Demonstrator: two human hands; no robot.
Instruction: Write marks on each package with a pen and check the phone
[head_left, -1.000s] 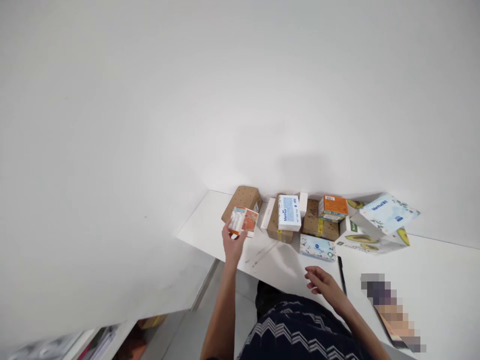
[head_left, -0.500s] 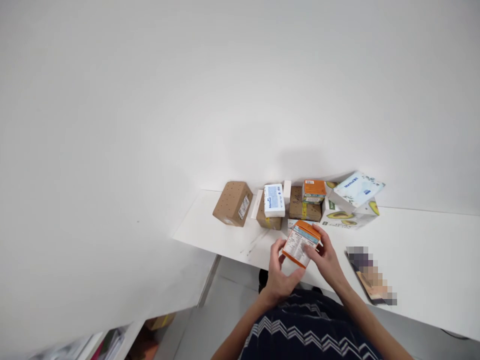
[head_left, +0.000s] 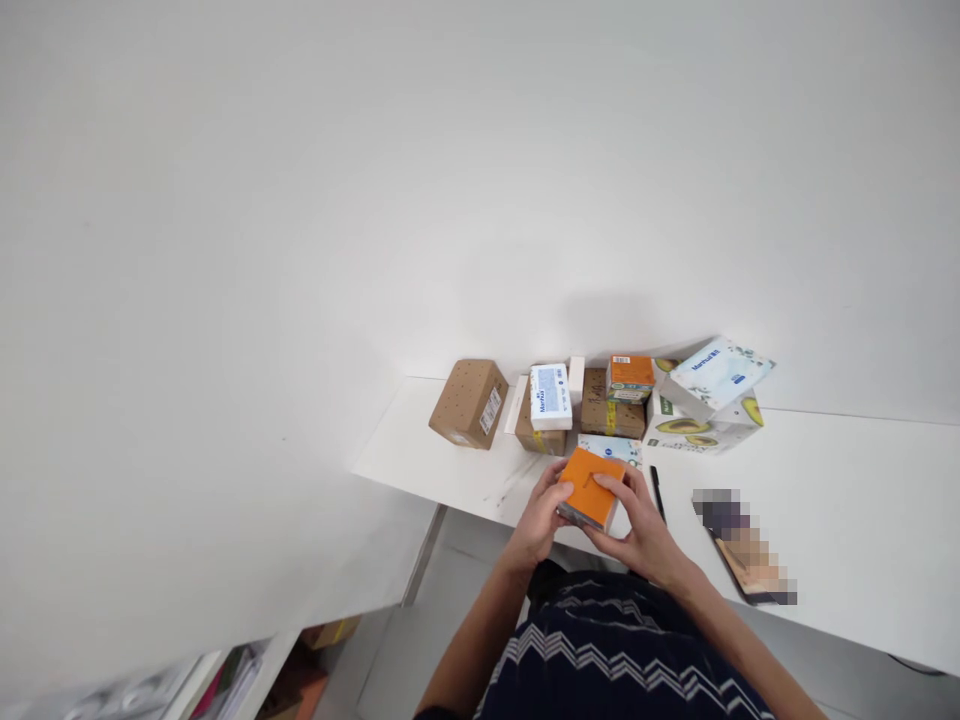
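Small orange cardboard box held between both hands above near edge of white table. Left hand closed on its left side, right hand closed on its right side, fingers laid over top. Just behind: slim black pen, pale blue floral tissue pack. Brown perforated cardboard box stands well apart, by wall.

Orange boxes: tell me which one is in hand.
The orange box at the table's near edge, gripped between the left hand and right hand. The other orange box sits untouched atop a brown carton by the wall.
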